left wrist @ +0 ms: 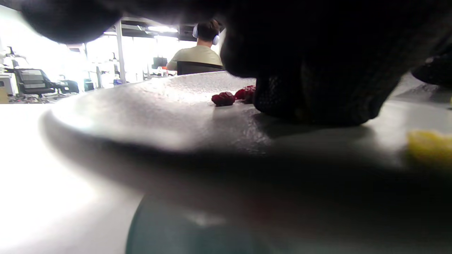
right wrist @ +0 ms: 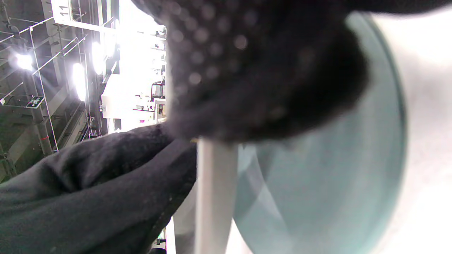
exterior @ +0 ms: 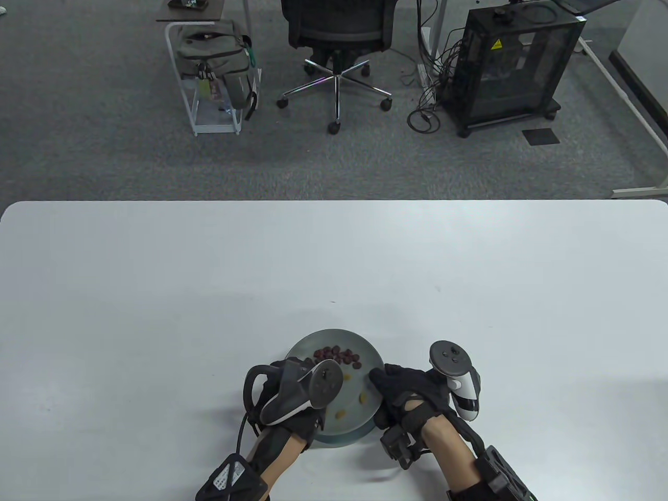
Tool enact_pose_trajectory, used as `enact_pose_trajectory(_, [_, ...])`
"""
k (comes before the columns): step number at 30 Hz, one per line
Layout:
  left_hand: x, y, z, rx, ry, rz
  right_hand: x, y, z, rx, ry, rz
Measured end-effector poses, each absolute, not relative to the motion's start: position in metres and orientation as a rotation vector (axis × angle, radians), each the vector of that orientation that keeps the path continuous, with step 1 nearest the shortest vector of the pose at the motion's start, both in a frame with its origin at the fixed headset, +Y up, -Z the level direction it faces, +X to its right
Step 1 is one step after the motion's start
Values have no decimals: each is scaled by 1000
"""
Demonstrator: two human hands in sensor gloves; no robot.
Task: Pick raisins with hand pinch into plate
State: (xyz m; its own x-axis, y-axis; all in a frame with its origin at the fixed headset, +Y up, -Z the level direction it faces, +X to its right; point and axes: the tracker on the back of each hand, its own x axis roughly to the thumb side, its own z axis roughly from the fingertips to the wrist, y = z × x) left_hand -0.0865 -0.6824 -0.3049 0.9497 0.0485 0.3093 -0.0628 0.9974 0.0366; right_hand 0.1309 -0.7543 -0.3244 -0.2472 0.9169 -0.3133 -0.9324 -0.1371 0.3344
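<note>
1. Grey plate [exterior: 313,347] at the table's [exterior: 156,292] near edge, between both hands.
2. Dark red raisins [exterior: 338,356] clustered in the plate's far half; a few yellow pieces [exterior: 362,398] nearer the front.
3. Left hand [exterior: 292,391] over the plate's left side, fingertips [left wrist: 317,98] down on the plate floor just beside the red raisins; grip state hidden by the tracker, cannot tell.
4. Right hand [exterior: 404,394] clamped on the plate's right rim, thumb over the top edge, fingers [right wrist: 88,190] below.
5. Beyond the table: office chair [exterior: 336,47], white cart [exterior: 214,78] with a bag, black cabinet [exterior: 509,68] with cables.
</note>
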Motion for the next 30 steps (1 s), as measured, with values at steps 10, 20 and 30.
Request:
enact_pose_trajectory(10, [-93, -686, -310, 19, -327, 160, 132, -752, -325, -47, 521, 1765])
enact_pose_trajectory(20, [-105, -669, -303, 107, -308, 226, 142, -756, -328, -84, 480, 1825])
enact_pose_trajectory(30, [-120, -665, -308, 119, -283, 293, 173, -761, -336, -183, 436, 1719])
